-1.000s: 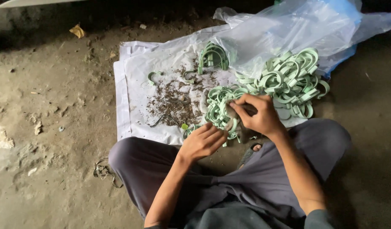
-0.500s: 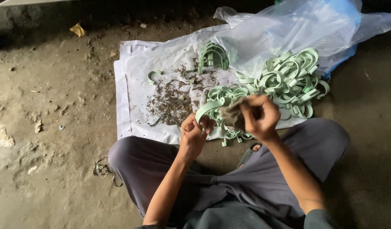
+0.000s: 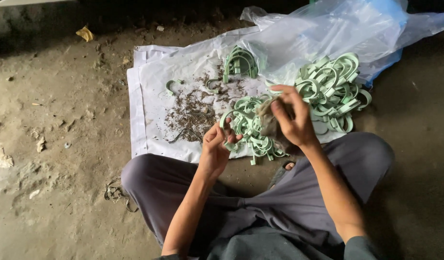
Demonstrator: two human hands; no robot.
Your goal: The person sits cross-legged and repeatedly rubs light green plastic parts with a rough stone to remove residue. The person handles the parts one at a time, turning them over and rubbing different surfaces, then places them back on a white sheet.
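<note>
Left hand (image 3: 215, 149) fingers pinch a green clip (image 3: 227, 126); right hand (image 3: 291, 120), just beside, grips a brownish rag (image 3: 266, 115).

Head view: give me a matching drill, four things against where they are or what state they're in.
Things:
1. left hand
2. right hand
3. plastic bag
4. brown scraps

Places or states:
A. scattered on the white sheet
B. crumpled behind the big heap of green clips
C. pinching a curved green clip
D. gripping a small dark tool

Pairs: 1-C, 2-D, 3-B, 4-A
</note>
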